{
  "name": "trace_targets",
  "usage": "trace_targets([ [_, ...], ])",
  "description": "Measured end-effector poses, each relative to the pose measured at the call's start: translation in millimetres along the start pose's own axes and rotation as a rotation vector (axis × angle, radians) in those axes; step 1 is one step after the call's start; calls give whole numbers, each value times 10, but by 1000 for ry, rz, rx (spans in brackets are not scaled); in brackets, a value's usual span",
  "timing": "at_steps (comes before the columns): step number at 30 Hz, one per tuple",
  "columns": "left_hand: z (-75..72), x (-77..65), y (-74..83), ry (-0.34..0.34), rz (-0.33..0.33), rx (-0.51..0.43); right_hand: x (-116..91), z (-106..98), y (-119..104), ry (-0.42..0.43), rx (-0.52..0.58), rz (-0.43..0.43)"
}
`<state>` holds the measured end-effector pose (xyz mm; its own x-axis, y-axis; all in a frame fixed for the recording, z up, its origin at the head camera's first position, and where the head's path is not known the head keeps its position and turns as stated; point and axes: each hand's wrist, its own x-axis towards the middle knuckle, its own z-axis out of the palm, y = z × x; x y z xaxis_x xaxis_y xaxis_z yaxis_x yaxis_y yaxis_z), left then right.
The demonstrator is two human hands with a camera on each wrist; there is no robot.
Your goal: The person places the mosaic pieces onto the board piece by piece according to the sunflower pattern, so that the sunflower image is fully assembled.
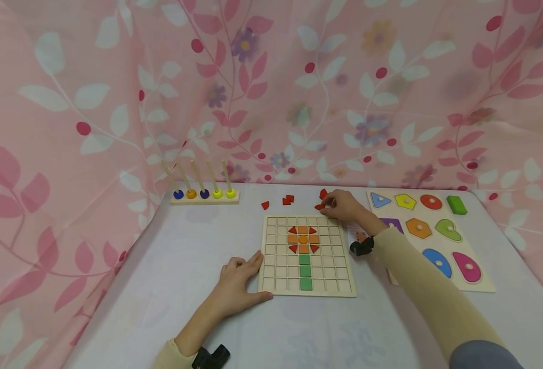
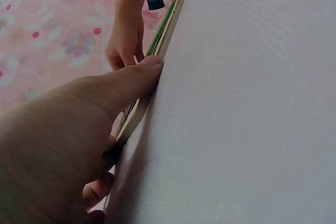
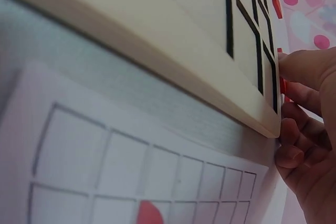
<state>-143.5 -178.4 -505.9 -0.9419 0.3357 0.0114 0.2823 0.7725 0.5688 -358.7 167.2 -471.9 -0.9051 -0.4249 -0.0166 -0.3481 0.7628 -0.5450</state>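
A wooden grid board (image 1: 278, 274) lies mid-table, with orange, red and green pieces set in its squares as a flower on a stem. My left hand (image 1: 236, 287) rests at the board's near left corner, thumb along the near edge and fingers against the left side. Beyond the far right corner, my right hand (image 1: 342, 205) pinches a small red piece (image 1: 319, 207) between thumb and fingertips. Another red piece (image 1: 323, 193) lies just behind it. Fingers partly hide the pinched piece in the right wrist view, where red edges (image 3: 284, 85) show.
Loose red squares (image 1: 287, 200) and a red rounded piece (image 1: 265, 205) lie behind the board. A peg stand (image 1: 204, 201) with beads is far left. On the right are a knobbed shape puzzle (image 1: 481, 283), a green block (image 1: 457, 205) and a printed grid sheet (image 3: 126, 150).
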Motion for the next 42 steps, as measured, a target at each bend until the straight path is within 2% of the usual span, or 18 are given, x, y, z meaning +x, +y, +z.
trace_targets([
  [6,0,4,6,3,9,-3,11,53,17,27,-6,9],
  [10,-11,0,11,2,8,5,34,62,24,14,19,0],
  [14,-18,-3,11,1,4,9,75,50,10,-23,27,-27],
  [19,-10,-3,5,-1,-2,6,137,46,-32,-67,-30,-69],
  [25,-2,-1,0,5,0,-2,171,61,-62,-75,-70,-104],
  [32,2,2,-10,9,0,6,170,76,-46,-76,-58,-150],
  [37,3,2,-10,9,-1,5,154,78,-25,-49,-39,-163],
  [42,-1,-4,-3,7,-5,1,-12,76,-152,58,25,-210],
])
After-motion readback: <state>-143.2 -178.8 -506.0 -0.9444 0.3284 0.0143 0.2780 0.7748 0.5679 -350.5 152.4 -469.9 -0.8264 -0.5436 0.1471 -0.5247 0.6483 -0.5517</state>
